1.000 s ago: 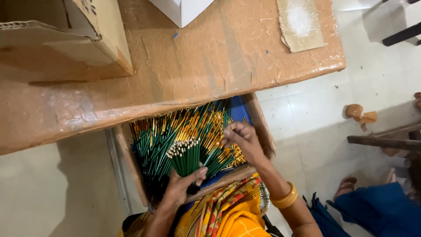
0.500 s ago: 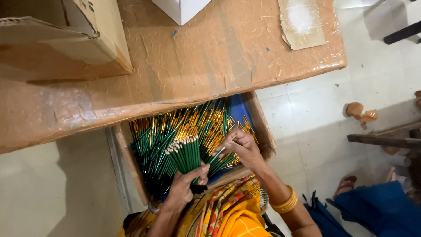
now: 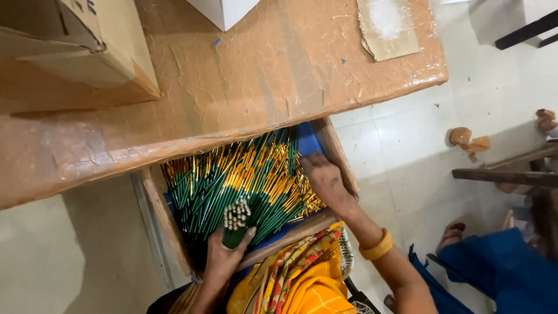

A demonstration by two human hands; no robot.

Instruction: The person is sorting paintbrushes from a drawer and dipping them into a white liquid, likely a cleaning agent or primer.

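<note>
The right hand [image 3: 325, 180], which a moment ago pinched at sticks mid-pile, now lies flatter and further right on the heap of green and gold pencils [image 3: 232, 174], fingers spread and holding nothing that shows. The left hand [image 3: 224, 256] stays curled around an upright bundle of pencils [image 3: 235, 218], so the gathering looks mid-way. The pencils lie slantwise, filling the wooden tray [image 3: 154, 203] under the near edge of the table [image 3: 261, 70].

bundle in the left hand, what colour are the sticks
Green, with pale tips; the bundle in the left hand shows in the head view.
</note>
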